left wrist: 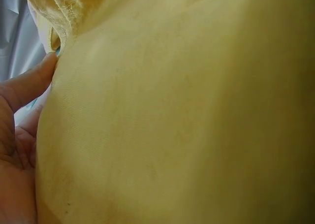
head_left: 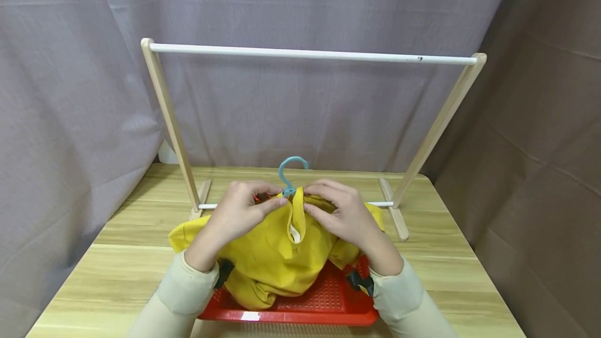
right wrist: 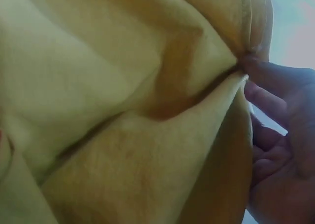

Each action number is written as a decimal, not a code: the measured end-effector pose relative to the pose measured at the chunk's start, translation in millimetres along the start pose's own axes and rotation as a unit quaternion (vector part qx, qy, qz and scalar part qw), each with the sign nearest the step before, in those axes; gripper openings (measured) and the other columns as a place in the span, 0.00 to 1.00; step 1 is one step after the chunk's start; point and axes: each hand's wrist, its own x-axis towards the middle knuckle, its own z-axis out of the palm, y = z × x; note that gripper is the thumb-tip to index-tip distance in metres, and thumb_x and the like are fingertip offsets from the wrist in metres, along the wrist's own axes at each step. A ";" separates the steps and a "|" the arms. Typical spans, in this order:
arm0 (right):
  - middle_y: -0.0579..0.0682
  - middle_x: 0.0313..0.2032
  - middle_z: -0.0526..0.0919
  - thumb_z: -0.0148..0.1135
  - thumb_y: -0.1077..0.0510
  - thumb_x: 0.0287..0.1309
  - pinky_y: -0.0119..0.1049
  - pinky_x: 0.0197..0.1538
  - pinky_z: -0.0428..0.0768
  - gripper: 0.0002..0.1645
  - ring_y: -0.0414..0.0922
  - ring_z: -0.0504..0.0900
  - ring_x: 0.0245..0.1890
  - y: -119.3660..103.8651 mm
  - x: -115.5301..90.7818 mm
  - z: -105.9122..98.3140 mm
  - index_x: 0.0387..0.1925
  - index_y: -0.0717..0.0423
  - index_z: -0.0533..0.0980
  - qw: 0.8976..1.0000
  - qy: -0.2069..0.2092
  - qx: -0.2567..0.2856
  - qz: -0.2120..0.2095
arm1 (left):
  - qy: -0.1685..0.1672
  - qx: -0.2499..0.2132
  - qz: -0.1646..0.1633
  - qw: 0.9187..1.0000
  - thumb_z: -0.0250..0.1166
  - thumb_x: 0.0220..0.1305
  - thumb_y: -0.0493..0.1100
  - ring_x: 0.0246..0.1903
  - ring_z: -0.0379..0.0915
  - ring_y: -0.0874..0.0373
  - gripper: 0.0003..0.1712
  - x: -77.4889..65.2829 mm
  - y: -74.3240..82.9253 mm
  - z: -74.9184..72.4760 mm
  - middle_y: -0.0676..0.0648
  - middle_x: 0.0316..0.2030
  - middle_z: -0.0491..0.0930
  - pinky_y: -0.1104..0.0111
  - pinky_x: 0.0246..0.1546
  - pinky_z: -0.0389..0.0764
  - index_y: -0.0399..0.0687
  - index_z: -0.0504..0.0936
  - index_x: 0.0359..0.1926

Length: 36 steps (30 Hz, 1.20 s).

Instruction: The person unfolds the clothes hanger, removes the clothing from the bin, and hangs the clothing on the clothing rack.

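Both hands [head_left: 239, 212] [head_left: 345, 213] nearly closed, each pinching yellow garment [head_left: 277, 260]; blue hanger hook [head_left: 281, 171] juts up between them.

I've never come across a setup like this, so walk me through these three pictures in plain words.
No machine works here, only a person's bare left hand and right hand. The wide picture comes from a head camera looking forward and down; the close-ups come from a camera on each wrist. Both hands pinch a yellow garment near its neck opening, where a blue hanger pokes out. The garment drapes over a red basket on a wooden table; behind stands a rack with a white bar.
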 end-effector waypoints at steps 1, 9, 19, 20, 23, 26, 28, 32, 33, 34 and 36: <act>0.50 0.45 0.86 0.71 0.65 0.57 0.34 0.52 0.81 0.14 0.45 0.85 0.47 -0.1 -0.6 0.4 0.46 0.57 0.84 1.000 -0.004 -0.004 0.002 | 0.000 0.001 0.001 1.000 0.72 0.64 0.48 0.24 0.75 0.64 0.07 0.0 0.1 0.1 0.60 0.33 0.86 0.68 0.23 0.77 0.54 0.90 0.41; 0.50 0.45 0.86 0.68 0.67 0.58 0.35 0.49 0.83 0.14 0.44 0.85 0.45 1.1 -1.1 3.8 0.47 0.58 0.83 1.000 -0.001 -0.016 -0.007 | 0.000 0.014 0.004 1.000 0.72 0.64 0.49 0.24 0.73 0.64 0.06 -1.5 3.8 -1.4 0.62 0.31 0.84 0.68 0.23 0.76 0.57 0.90 0.41; 0.50 0.43 0.87 0.68 0.66 0.57 0.34 0.47 0.83 0.13 0.44 0.85 0.43 3.7 0.9 6.7 0.45 0.58 0.84 0.999 0.013 -0.015 -0.035 | 0.008 0.020 0.008 1.000 0.72 0.64 0.49 0.25 0.74 0.64 0.09 -2.7 5.2 -4.2 0.60 0.33 0.86 0.68 0.24 0.77 0.54 0.90 0.43; 0.50 0.43 0.87 0.68 0.66 0.57 0.34 0.47 0.83 0.12 0.44 0.85 0.43 4.4 1.1 7.3 0.44 0.58 0.84 0.999 0.017 -0.015 -0.039 | 0.006 0.022 0.006 1.000 0.71 0.65 0.49 0.25 0.74 0.64 0.09 -2.8 5.4 -4.7 0.60 0.34 0.86 0.68 0.24 0.77 0.54 0.90 0.43; 0.50 0.42 0.87 0.67 0.65 0.57 0.33 0.46 0.83 0.11 0.43 0.85 0.42 6.0 1.8 8.1 0.43 0.58 0.84 0.998 0.024 -0.017 -0.051 | -0.004 0.027 0.000 1.000 0.70 0.66 0.51 0.27 0.75 0.64 0.11 -3.4 6.9 -7.4 0.60 0.35 0.86 0.67 0.26 0.78 0.55 0.89 0.46; 0.50 0.42 0.87 0.67 0.64 0.58 0.32 0.47 0.83 0.10 0.43 0.85 0.42 7.2 1.9 7.6 0.43 0.58 0.84 0.998 0.026 -0.014 -0.053 | -0.010 0.029 -0.002 1.000 0.70 0.66 0.52 0.30 0.77 0.65 0.12 -4.2 7.6 -9.9 0.61 0.38 0.86 0.67 0.30 0.79 0.57 0.89 0.48; 0.50 0.42 0.87 0.66 0.64 0.58 0.32 0.48 0.82 0.10 0.44 0.86 0.42 8.2 2.1 6.9 0.43 0.58 0.85 0.998 0.029 -0.011 -0.057 | -0.012 0.027 0.001 1.000 0.70 0.66 0.52 0.32 0.78 0.65 0.12 -4.5 7.0 -11.4 0.62 0.40 0.86 0.67 0.32 0.80 0.59 0.88 0.48; 0.50 0.42 0.87 0.67 0.65 0.57 0.33 0.48 0.82 0.10 0.45 0.86 0.42 10.9 3.1 5.7 0.42 0.58 0.85 0.997 0.035 -0.009 -0.065 | -0.015 0.034 0.012 0.999 0.70 0.66 0.51 0.36 0.80 0.65 0.13 -5.9 4.9 -15.2 0.61 0.42 0.86 0.65 0.38 0.81 0.57 0.88 0.49; 0.50 0.42 0.87 0.67 0.65 0.57 0.33 0.48 0.83 0.10 0.45 0.86 0.41 11.3 3.4 5.3 0.42 0.58 0.85 0.997 0.038 -0.009 -0.066 | -0.017 0.038 0.017 0.999 0.70 0.66 0.51 0.39 0.81 0.64 0.13 -6.6 4.5 -16.8 0.60 0.44 0.86 0.65 0.41 0.82 0.56 0.88 0.50; 0.50 0.42 0.87 0.67 0.66 0.56 0.34 0.48 0.83 0.11 0.45 0.86 0.41 11.9 3.7 4.9 0.42 0.59 0.85 0.997 0.040 -0.010 -0.068 | -0.020 0.044 0.021 0.999 0.70 0.65 0.51 0.41 0.82 0.63 0.14 -7.5 4.0 -18.5 0.59 0.45 0.86 0.64 0.43 0.82 0.55 0.88 0.50; 0.51 0.41 0.87 0.67 0.66 0.55 0.34 0.47 0.83 0.11 0.46 0.86 0.41 12.6 3.9 3.7 0.42 0.59 0.85 0.997 0.045 -0.015 -0.068 | -0.022 0.061 0.027 0.998 0.71 0.64 0.51 0.44 0.82 0.61 0.16 -10.2 3.2 -22.3 0.58 0.47 0.86 0.62 0.46 0.82 0.54 0.87 0.51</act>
